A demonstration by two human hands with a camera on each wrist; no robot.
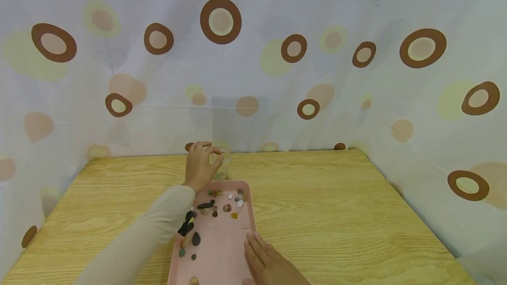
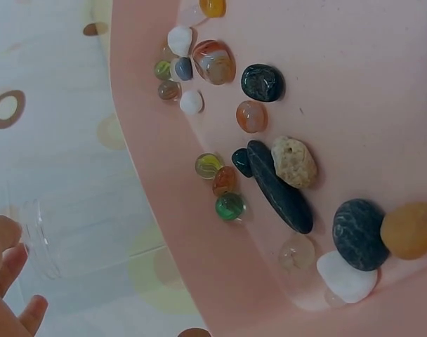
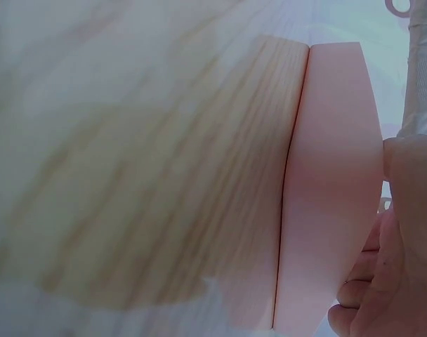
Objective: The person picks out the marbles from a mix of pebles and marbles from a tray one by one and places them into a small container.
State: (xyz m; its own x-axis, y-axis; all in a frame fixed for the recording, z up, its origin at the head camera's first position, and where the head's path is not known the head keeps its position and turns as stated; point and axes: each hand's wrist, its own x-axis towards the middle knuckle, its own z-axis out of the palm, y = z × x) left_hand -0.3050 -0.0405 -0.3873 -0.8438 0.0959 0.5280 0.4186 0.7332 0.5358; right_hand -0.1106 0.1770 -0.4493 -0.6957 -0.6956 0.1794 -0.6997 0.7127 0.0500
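My left hand (image 1: 201, 164) reaches over the far end of a pink tray (image 1: 222, 250). Its thumb and index fingertips come close together at the rim of a clear jar (image 1: 225, 156). Greenish marbles (image 1: 220, 176) show low in the jar. Whether the fingertips pinch the rim or something small, I cannot tell. In the left wrist view, fingertips (image 2: 13, 235) lie right by the jar's round mouth. My right hand (image 1: 271, 265) rests on the tray's right edge with its fingers straight and side by side.
Stones and marbles lie in the tray, among them a long dark stone (image 2: 280, 189), a green marble (image 2: 230, 206) and a banded orange stone (image 2: 214, 62). The tray stands on a wooden table (image 1: 336, 214). A patterned curtain (image 1: 253, 78) hangs behind and at both sides.
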